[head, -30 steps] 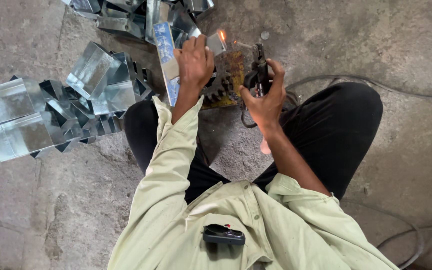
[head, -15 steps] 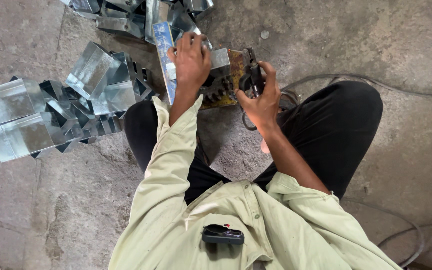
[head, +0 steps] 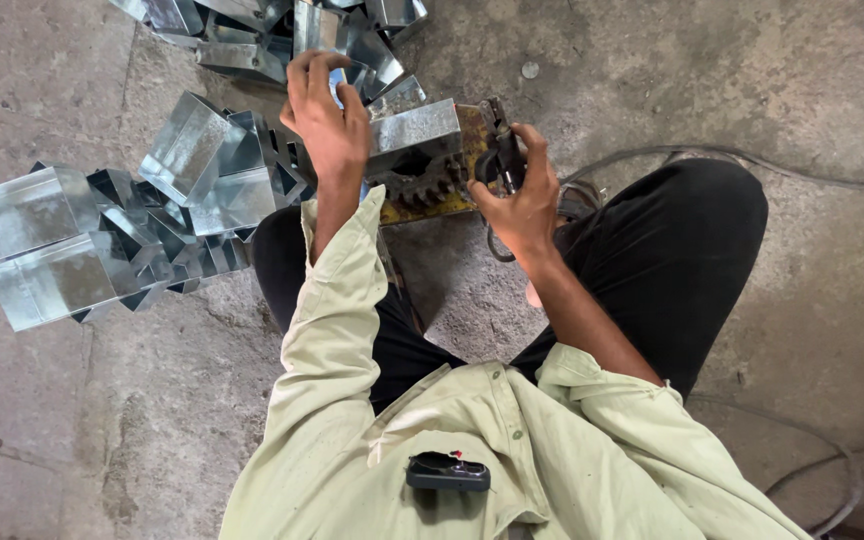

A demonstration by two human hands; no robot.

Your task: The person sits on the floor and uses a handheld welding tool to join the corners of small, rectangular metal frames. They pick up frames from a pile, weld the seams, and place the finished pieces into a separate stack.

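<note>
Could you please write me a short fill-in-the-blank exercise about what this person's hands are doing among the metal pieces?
1. The right hand grips a dark ____ with a cable trailing from it.
2. The left hand rests on a shiny sheet-metal ____.
3. Under that piece sits a toothed ____ on a yellow base.
4. More folded metal boxes lie on the ____ floor, to the person's left.

Missing words: tool; piece; gear; concrete
</note>
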